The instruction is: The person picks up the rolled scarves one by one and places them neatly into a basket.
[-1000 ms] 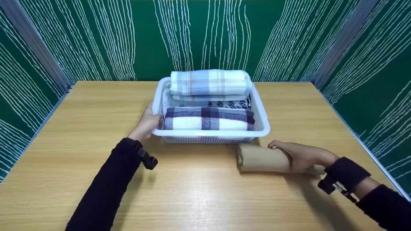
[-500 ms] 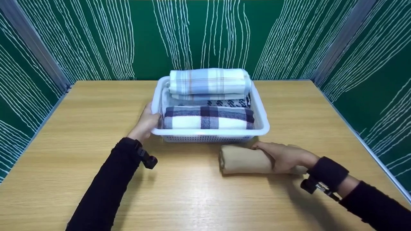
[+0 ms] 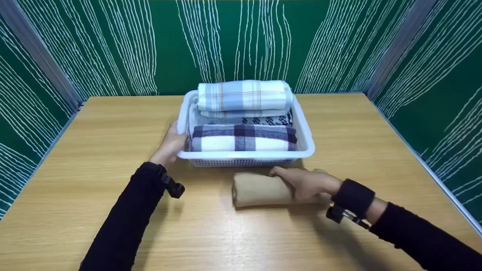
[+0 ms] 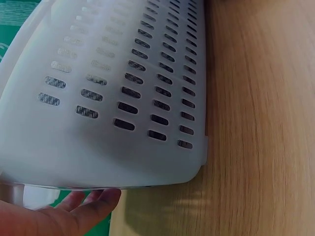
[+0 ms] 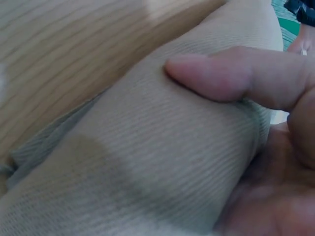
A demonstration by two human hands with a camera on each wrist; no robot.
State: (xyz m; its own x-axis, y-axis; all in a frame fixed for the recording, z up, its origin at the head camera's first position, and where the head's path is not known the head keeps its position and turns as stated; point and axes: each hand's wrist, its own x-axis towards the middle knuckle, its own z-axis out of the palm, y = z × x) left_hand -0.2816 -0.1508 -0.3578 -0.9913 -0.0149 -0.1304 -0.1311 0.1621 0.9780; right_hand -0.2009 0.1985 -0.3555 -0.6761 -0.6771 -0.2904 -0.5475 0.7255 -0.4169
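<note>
A white plastic basket [image 3: 244, 155] with slotted sides stands at the middle of the table. My left hand [image 3: 172, 143] grips its left rim, the thumb over the edge; in the left wrist view the fingers [image 4: 93, 206] show beside the basket wall [image 4: 98, 147]. In front of the basket, my right hand [image 3: 307, 183] holds a rolled tan cloth [image 3: 258, 190]. The right wrist view shows the thumb [image 5: 216, 76] lying across the ribbed roll [image 5: 147, 147]. Whether the roll touches the table cannot be told.
Inside the basket lie a purple-and-white checked roll [image 3: 244, 138] at the front and a pale blue plaid roll [image 3: 244, 96] at the back, which rises above the rim. A black-and-white patterned cloth [image 3: 269, 120] shows between them. Green panels [image 3: 165, 45] bound the wooden table [image 3: 113, 131].
My right hand has moved leftward with the tan roll, from the right of the basket's front corner to in front of the basket. The left hand and basket stay in place.
</note>
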